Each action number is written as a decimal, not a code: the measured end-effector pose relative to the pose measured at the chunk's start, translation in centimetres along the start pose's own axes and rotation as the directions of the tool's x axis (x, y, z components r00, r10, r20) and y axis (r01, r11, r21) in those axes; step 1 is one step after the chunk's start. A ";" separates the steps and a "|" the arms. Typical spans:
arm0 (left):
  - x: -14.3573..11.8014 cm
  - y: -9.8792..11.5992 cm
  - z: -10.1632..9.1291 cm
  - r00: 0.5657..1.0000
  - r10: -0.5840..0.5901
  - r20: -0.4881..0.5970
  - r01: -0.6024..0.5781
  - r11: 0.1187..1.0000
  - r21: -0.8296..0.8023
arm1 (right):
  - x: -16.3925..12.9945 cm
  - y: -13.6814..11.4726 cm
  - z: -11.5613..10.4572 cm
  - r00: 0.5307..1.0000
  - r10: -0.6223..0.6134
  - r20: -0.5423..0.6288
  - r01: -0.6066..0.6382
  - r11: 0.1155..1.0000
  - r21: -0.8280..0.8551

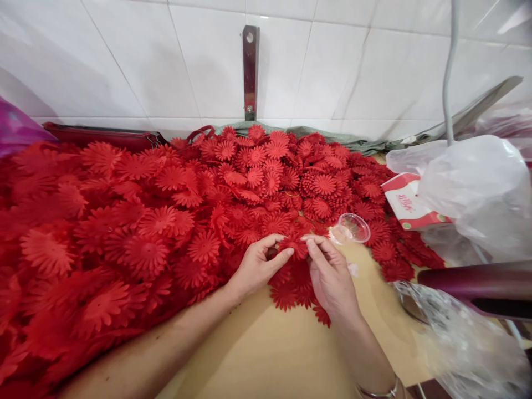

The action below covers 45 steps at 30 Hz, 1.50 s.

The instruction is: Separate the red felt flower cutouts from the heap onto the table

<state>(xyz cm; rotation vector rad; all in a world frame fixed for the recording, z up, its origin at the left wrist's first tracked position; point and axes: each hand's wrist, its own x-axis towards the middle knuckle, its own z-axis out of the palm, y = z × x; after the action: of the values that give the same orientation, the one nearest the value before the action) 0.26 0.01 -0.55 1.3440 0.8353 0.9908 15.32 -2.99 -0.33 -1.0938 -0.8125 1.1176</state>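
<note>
Btwn left hand (257, 266) & right hand (330, 274), red flower (294, 246) mostly hidden by fingers.

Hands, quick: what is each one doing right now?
Left hand: pinching a red flower piece.
Right hand: fingers pinching the same flower piece.

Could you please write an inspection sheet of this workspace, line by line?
Surface: tan tabletop, bare near the person.
Job's things: one red flower piece pinched between both hands; large pile of red flower pieces covering the left and back.
Clutter: small clear cup; red and white box; clear plastic bags.
Grippers: left hand and right hand, fingertips closed on the flower piece.
Cables: grey cable hanging at right.
Surroundings: white tiled wall with metal bracket.
</note>
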 end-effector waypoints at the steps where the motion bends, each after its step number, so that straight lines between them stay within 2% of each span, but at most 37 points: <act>1: 0.1 0.0 0.0 1.000 -0.019 -0.004 0.019 0.999 -0.048 | -0.1 0.0 -0.1 1.000 -0.019 0.001 0.019 0.999 -0.038; 7: 0.3 0.2 -0.2 0.996 -0.061 -0.058 0.057 0.996 -0.068 | -0.5 -0.8 -0.2 0.985 -0.166 0.046 0.172 0.930 -0.326; 9: 0.4 0.1 -0.2 0.996 -0.068 -0.058 0.064 0.995 -0.077 | -0.6 -1.0 -0.2 0.981 -0.180 0.071 0.193 0.910 -0.367; 21: 0.2 0.2 -0.2 0.994 -0.075 -0.083 0.071 0.996 -0.060 | -0.4 -0.6 0.1 0.990 -0.097 0.100 0.123 0.943 -0.310; 27: 0.2 0.3 -0.4 0.993 -0.066 -0.100 0.064 0.998 -0.025 | -0.2 -0.2 -0.2 0.980 -0.063 0.186 0.118 0.946 -0.303; 30: 0.2 0.4 -0.4 0.998 -0.045 -0.054 0.043 0.999 -0.033 | -0.1 -0.2 -0.3 0.972 -0.100 0.212 0.173 0.916 -0.362; 35: -0.1 0.0 -0.1 0.998 -0.044 0.050 0.049 0.993 -0.107 | 0.1 -0.6 -0.4 0.988 -0.140 0.063 0.153 0.917 -0.369; 38: -0.1 -0.2 -0.1 0.998 -0.037 0.043 0.041 0.994 -0.100 | 0.1 -0.8 -0.4 0.990 -0.135 0.046 0.142 0.916 -0.375; 42: 0.0 -0.3 -0.3 1.000 -0.028 0.009 0.028 0.999 -0.039 | 0.0 -0.7 -0.3 0.979 -0.187 0.083 0.204 0.885 -0.417; 45: 0.0 -0.1 -0.3 0.999 -0.044 0.020 0.045 0.997 -0.058 | 0.0 -0.5 -0.2 0.968 -0.232 0.096 0.251 0.864 -0.436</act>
<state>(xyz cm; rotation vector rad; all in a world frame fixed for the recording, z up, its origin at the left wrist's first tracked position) -0.02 0.18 -0.62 1.2780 0.8130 0.9592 15.65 -3.09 0.10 -1.3050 -1.2447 0.7570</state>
